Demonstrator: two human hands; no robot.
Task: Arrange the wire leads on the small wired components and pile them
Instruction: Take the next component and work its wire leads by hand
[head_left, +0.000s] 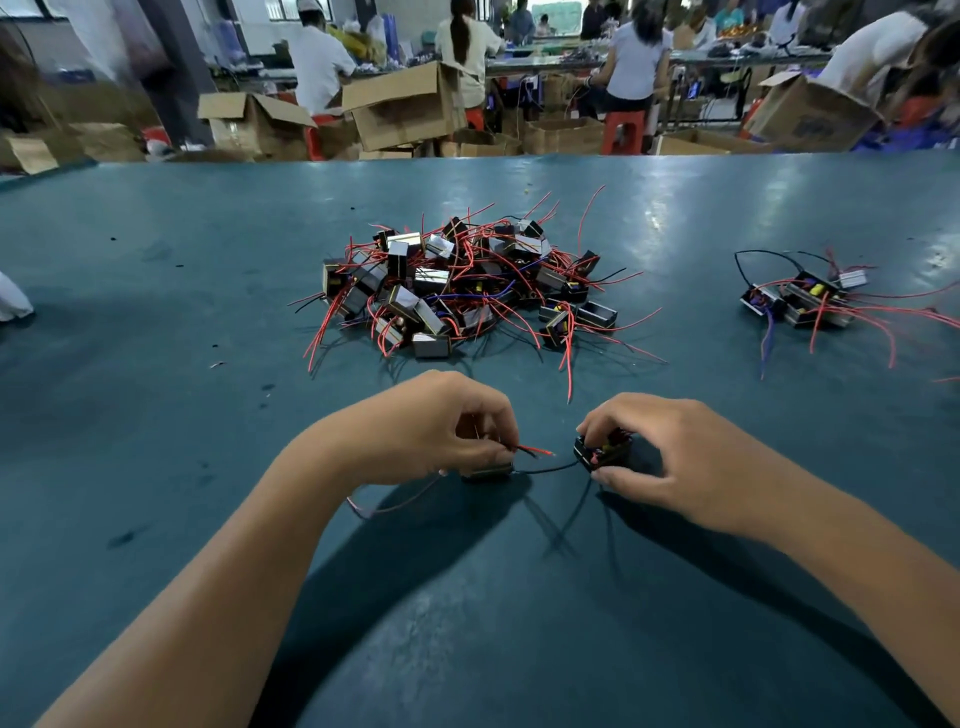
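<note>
Red and black leads everywhere, thin and floppy, so I'd expect them to snag and spring back; the bodies look like small hard blocks, light, best taken by the sides, not by the wire. Right hand (670, 462) has one component (602, 451) pinched between fingertips above and thumb below, held just off the green table (156, 415). Left hand (441, 431) is curled over a second component (487, 472) sitting on the table under its fingers, and pinches the red/black wire ends (530, 451) that poke out toward the right hand. A black lead (545, 469) runs between the two bodies; can't tell which one it belongs to. Main pile (462, 286) is a tangled heap just beyond both hands, mid-table. Smaller pile (802, 301) sits far right, well apart, leads trailing sideways; my guess is that's the sorted stack. Judgement: straighten the leads by drawing them through the fingers while the body is held firm, since pulling hard could stress the joints.
</note>
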